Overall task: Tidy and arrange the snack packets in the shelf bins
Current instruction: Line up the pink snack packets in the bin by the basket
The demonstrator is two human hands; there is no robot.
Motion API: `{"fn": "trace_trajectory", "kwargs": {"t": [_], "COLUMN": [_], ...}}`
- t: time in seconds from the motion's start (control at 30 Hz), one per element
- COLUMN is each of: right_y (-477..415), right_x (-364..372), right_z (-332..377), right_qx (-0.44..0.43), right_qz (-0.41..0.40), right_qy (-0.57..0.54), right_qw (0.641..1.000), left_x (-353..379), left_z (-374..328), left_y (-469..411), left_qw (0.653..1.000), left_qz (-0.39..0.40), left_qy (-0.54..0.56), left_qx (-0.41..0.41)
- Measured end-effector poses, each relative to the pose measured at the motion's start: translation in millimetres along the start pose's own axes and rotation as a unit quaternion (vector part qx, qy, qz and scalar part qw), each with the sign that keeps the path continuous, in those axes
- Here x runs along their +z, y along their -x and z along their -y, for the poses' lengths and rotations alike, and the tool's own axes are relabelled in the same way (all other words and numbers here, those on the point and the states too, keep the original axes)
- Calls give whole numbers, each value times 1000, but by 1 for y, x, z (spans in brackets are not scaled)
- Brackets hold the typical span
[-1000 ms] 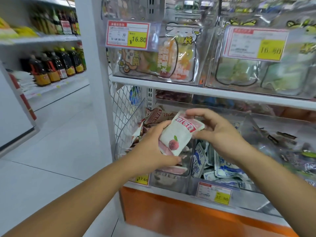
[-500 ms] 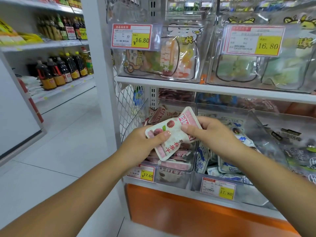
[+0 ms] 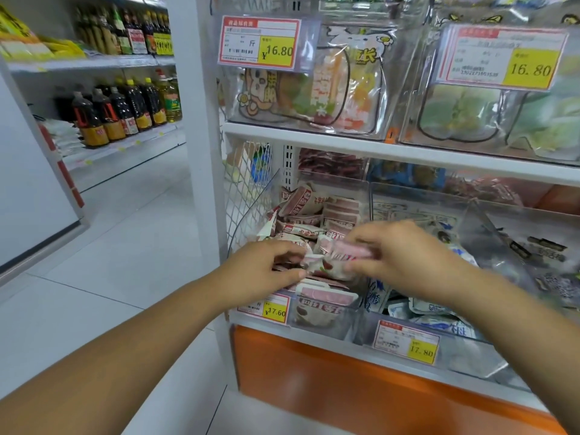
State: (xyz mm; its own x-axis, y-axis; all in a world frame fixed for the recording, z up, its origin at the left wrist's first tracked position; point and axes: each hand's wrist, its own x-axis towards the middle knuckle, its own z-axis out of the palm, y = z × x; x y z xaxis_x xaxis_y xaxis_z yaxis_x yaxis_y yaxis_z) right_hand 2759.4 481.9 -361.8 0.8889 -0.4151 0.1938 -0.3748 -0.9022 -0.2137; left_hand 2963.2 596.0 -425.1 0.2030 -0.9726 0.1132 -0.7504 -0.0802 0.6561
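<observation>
Head view: the pink-and-white packet (image 3: 329, 265), held up above the pile half a second ago, now sits low at frame centre, just over the packets in the left clear bin (image 3: 326, 318), so it is probably being set down. The left hand (image 3: 270, 266) pinches its left end and the right hand (image 3: 405, 255) its right end, both with curled fingers.
</observation>
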Motion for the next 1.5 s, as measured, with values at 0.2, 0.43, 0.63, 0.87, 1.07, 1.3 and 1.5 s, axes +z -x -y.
{"fn": "trace_trajectory", "kwargs": {"t": [0.2,0.43,0.63,0.87,1.07,1.3,1.5], "right_y": [-17,-33,-49,-94,-95,-136,-150], "right_x": [10,37,-6,5,-3,5,18], "right_z": [9,9,-8,-47,-44,-65,-66], "right_qx": [18,-12,52,43,18,67,42], "right_qz": [82,91,122,253,341,335,313], "right_qy": [50,206,-1,155,76,39,137], "right_qw": [995,974,991,954,937,939,939], "left_x": [-3,-2,4,15,13,3,3], "left_z": [9,8,-3,-6,0,11,15], "left_y": [0,-4,-31,-69,-71,-60,-61], "left_qw": [1000,999,998,999,992,981,979], "left_qz": [3,-38,-29,47,122,189,188], "left_qy": [-12,-1,-26,-15,-20,-45,-57], "left_qx": [13,26,41,12,-11,2,48]}}
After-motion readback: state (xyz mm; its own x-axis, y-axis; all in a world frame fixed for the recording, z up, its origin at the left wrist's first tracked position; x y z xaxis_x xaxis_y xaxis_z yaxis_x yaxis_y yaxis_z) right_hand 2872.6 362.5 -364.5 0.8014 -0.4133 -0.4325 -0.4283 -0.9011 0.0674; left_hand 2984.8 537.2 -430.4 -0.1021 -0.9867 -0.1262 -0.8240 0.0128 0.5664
